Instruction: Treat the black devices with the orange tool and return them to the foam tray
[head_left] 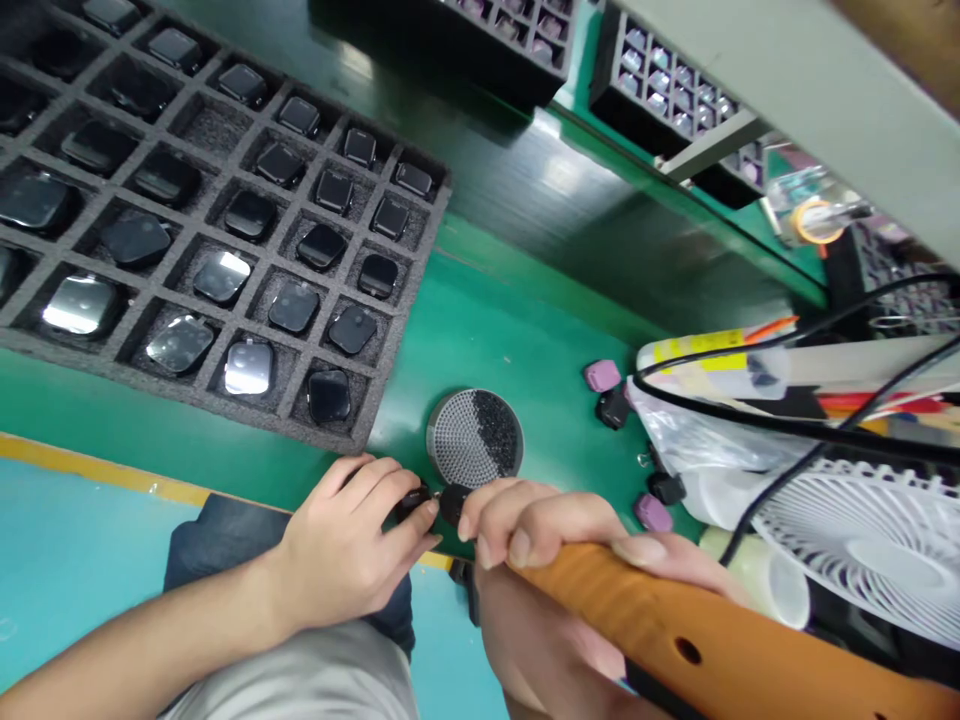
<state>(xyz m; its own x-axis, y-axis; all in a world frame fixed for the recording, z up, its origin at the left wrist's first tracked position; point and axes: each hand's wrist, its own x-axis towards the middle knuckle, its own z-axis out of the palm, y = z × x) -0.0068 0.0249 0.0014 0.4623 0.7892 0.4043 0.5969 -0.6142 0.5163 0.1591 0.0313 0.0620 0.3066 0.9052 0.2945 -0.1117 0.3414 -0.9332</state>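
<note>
My left hand [349,545] pinches a small black part [413,499] at the front edge of the green bench. My right hand [555,540] is wrapped round an orange screwdriver handle [675,630], and its fingertips touch the tool's black tip [453,502], which meets that small part. Just behind both hands lies a round perforated metal dish [474,438] with tiny dark screws on its right half.
A grey foam tray [225,230] of several black watch bodies fills the left of the bench. Pink and black small parts [602,376] lie to the right, beside a white fan [870,540], cables and plastic bags. More trays [667,90] stand at the back.
</note>
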